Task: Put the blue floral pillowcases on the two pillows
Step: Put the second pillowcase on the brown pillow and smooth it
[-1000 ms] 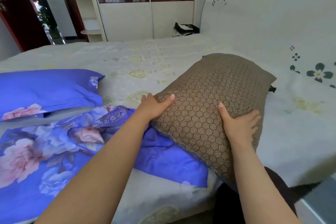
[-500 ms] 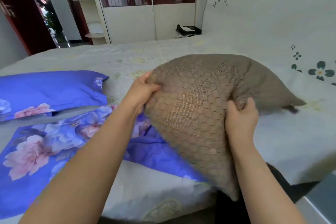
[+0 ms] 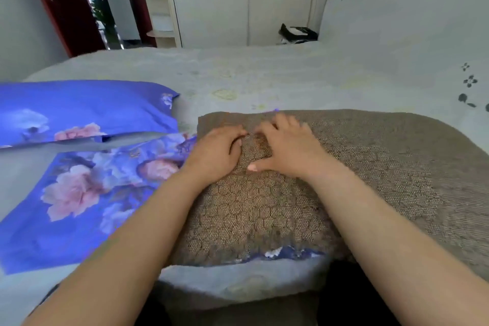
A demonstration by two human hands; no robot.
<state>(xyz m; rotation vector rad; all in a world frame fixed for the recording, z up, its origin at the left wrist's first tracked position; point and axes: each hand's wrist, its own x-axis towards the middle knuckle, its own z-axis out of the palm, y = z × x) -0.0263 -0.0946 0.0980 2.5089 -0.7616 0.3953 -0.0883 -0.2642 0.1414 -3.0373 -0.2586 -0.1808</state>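
Head view. A brown pillow (image 3: 344, 180) is laid flat across the near edge of the bed (image 3: 264, 74), partly over an empty blue floral pillowcase (image 3: 87, 193), presumably so that its end can be fed into the opening. The left hand (image 3: 214, 152) is curled and rests on the pillow's left end; whether fabric is pinched cannot be told. The right hand (image 3: 285, 149) is spread flat beside it, pressing. A second pillow (image 3: 79, 108), already cased, is seen at far left.
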